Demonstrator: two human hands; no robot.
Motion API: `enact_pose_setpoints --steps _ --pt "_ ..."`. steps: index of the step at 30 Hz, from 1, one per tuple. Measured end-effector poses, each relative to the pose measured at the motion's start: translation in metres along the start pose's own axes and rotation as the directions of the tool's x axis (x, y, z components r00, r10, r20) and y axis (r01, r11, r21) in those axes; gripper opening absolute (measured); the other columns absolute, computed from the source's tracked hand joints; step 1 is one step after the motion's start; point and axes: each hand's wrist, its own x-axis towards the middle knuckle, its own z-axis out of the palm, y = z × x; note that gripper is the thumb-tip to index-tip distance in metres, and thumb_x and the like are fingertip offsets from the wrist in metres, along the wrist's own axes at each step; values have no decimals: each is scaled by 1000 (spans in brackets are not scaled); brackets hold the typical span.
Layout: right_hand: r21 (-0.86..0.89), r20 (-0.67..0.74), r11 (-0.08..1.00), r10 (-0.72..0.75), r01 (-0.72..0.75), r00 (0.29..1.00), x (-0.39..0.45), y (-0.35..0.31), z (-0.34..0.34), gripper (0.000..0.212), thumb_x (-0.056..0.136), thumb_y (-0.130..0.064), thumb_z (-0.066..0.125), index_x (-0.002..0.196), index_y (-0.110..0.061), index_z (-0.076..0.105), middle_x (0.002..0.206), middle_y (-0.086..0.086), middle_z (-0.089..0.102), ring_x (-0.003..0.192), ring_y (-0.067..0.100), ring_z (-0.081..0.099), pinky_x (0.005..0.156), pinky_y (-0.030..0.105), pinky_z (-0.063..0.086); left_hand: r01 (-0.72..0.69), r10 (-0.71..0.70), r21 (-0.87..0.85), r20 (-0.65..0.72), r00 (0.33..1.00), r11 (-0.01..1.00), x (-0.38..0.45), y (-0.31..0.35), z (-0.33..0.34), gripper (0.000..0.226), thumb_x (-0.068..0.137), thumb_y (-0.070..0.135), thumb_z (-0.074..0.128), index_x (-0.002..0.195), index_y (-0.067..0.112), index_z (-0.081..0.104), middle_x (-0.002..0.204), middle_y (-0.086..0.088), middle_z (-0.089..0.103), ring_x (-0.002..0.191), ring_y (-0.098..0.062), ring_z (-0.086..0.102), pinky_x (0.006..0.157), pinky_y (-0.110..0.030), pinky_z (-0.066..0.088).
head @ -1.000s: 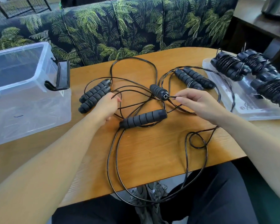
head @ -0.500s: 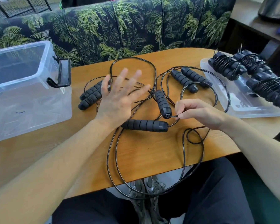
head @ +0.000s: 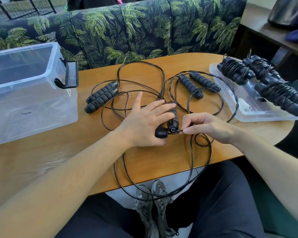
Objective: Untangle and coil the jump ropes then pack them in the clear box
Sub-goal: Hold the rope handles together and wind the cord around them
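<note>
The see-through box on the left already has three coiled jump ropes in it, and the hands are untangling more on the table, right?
Not quite. The head view shows the clear box holds no ropes yet. The three coiled jump ropes lie on the clear lid on the right. The left hand and right hand are indeed working on the tangled ropes.

This looks like a home living area or a lounge. Across the top of the frame runs a sofa (head: 127,31) upholstered in dark fabric with green palm leaves, pushed right against a rounded wooden table (head: 162,160) that fills the middle. At the upper right stands a dark wooden shelf (head: 273,38) with something blue on it, and at the upper left a black wire rack (head: 21,7) shows against daylight.
</note>
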Motion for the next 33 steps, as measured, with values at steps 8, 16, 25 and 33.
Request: enact_pose_setpoints --steps 8,16,25,33 --pt "-31 -66 998 -52 50 996 -13 -9 7 23 91 -27 66 88 -5 63 84 7 59 80 21 52 76 27 45 -5 2 -63 -54 999 998 2 13 -1 66 78 36 72 137 34 42 136 9 56 137 -16 46 114 -78 6" --pt "-600 -204 794 -35 -97 978 -23 -28 28 30 97 -57 37 118 -44 55 93 -24 62 87 -3 56 85 22 42 158 -151 1 -277 949 987 -12 16 -5 53 81 35 67 128 22 44 131 0 61 129 -25 54 113 -72 23" --pt "-914 -215 335 73 -226 974 -7 -49 58 70 82 -87 28 117 -33 53 77 -10 68 88 5 65 121 52 21 214 -196 124 -143 970 969 -36 26 1 69 71 33 85 123 22 42 124 -10 60 124 -31 56 108 -69 36" --pt "-676 -324 674 90 -297 942 8 -42 81 48 99 -61 39 86 -24 64 74 -4 62 71 14 59 60 34 48 185 -191 -56 -123 974 981 -54 20 3 86 79 54 76 147 24 31 150 -6 42 137 -27 43 103 -51 50"
